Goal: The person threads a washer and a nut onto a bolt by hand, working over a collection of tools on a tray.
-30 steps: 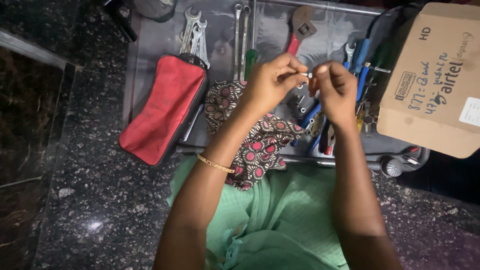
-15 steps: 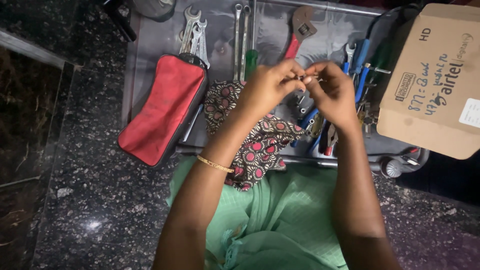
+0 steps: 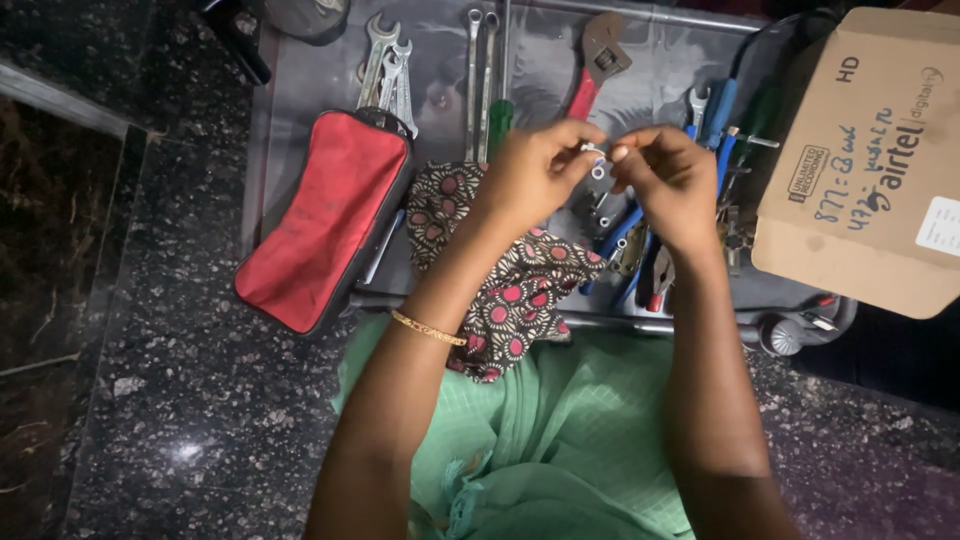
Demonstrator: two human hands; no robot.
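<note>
Both hands: raised together above the tool tray (image 3: 300,120), fingertips meeting over its middle.
Left hand (image 3: 535,170): thumb and forefinger pinched shut on a small silvery metal piece (image 3: 597,160); a gold bangle (image 3: 428,328) sits on that wrist.
Right hand (image 3: 670,180): fingers curled in, tips closed on the other end of the same piece; a pale thumbnail shows right beside it.
Small piece: held in the air between the two sets of fingertips, a little ring-like part hanging just under the pinch. It is too small to tell whether it is a nut, a washer or a bolt.
Step in hand: by my judgement, fitting or turning two tiny parts against each other, done by fingertip alone.
Next move calls for: a steady pinch on one side and a fine twist on the other, I reckon, keeping the part over the tray in case it slips.
Below the hands: a patterned cloth (image 3: 520,290) with red dots, and blue-handled pliers (image 3: 630,225) lying in the tray.
Off to the side: a red pouch (image 3: 325,220) by the left arm, spanners (image 3: 385,70) beyond it, a cardboard box (image 3: 870,160) past the right hand.
</note>
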